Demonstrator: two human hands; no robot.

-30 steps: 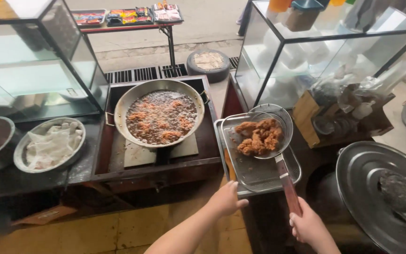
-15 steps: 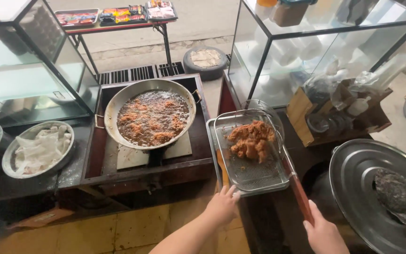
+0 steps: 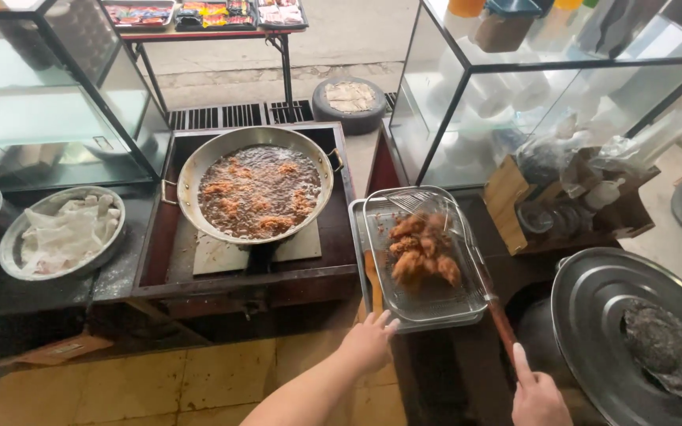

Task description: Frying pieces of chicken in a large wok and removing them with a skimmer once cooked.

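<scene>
Right hand (image 3: 538,390) clenched on the skimmer handle (image 3: 499,319); the handle's long axis runs up-left to fried chicken (image 3: 420,248) over the metal tray (image 3: 436,312). Left hand (image 3: 369,339), fingers released, touches the tray's near edge.

A dark stove stand (image 3: 159,276) stood in daylight on a worn yellow tile floor (image 3: 159,386). Left of it rose a glass case (image 3: 49,102); right of it, a second glass case (image 3: 538,87). Behind it lay a drain grate (image 3: 230,115), pale pavement (image 3: 357,31), and a red table (image 3: 199,33).
</scene>
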